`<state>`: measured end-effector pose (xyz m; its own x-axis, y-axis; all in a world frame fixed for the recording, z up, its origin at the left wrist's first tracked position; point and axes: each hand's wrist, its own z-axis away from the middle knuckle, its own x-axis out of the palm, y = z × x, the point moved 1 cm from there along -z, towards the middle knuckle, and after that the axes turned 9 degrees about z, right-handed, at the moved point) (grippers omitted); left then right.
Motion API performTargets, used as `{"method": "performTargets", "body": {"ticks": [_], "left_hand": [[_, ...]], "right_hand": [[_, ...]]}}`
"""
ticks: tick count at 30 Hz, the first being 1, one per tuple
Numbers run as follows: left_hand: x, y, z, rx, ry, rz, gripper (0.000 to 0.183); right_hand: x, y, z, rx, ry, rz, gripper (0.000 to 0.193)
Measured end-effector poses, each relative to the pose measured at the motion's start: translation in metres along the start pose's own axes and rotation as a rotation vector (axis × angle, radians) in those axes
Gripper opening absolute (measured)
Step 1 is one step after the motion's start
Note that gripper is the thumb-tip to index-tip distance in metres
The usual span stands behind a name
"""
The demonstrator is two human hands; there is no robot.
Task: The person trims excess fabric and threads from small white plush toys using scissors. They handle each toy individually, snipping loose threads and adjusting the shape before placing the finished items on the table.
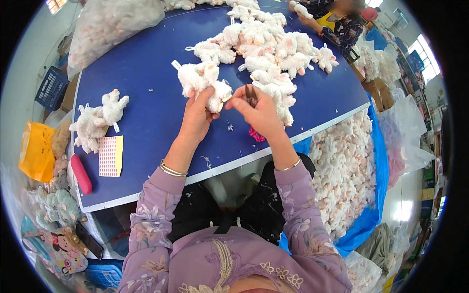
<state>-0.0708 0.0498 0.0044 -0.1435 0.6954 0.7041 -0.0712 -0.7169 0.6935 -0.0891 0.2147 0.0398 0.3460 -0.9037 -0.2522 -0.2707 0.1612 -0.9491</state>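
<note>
My left hand (196,110) grips a small fluffy white plush toy (193,78) just above the blue tabletop. A white loop tag sticks out at the toy's upper left. Tucked in my right hand (256,110) is a pair of small scissors (251,95), dark blades pointing up past the fingers and pink handles below the palm. The thumb and fingertips of that hand are pinched close to the toy's right end. Whether they grip a thread there is too small to tell. Right beyond my hands lies a big pile of similar white plush toys (264,39).
On the blue table (151,117) at left lie more plush toys (100,119), a sticker sheet (110,156) and a pink case (81,174). A full plastic bag (115,31) stands far left. A blue-lined bin of plush pieces (342,171) adjoins the right edge. A co-worker (337,22) sits across.
</note>
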Motion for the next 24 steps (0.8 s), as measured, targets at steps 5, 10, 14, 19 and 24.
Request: {"method": "performTargets", "body": {"ticks": [5,10,14,19,24], "left_hand": [[0.009,-0.002,0.003,0.083,-0.031,-0.021,0.029],[0.005,-0.011,0.002,0.063,-0.053,0.009,0.027],[0.004,-0.017,-0.001,-0.037,-0.059,0.078,0.024],[-0.003,-0.020,-0.001,-0.155,-0.086,0.057,0.025],[0.002,-0.019,0.000,-0.187,-0.078,0.043,0.025]], "right_hand": [[0.018,0.013,0.000,-0.014,0.234,0.015,0.021],[0.022,0.016,-0.002,0.077,0.238,-0.146,0.020],[0.030,0.015,-0.001,-0.050,0.288,-0.153,0.019],[0.028,0.003,0.002,-0.093,0.277,0.087,0.020],[0.022,0.002,0.002,-0.146,0.248,0.196,0.024]]}}
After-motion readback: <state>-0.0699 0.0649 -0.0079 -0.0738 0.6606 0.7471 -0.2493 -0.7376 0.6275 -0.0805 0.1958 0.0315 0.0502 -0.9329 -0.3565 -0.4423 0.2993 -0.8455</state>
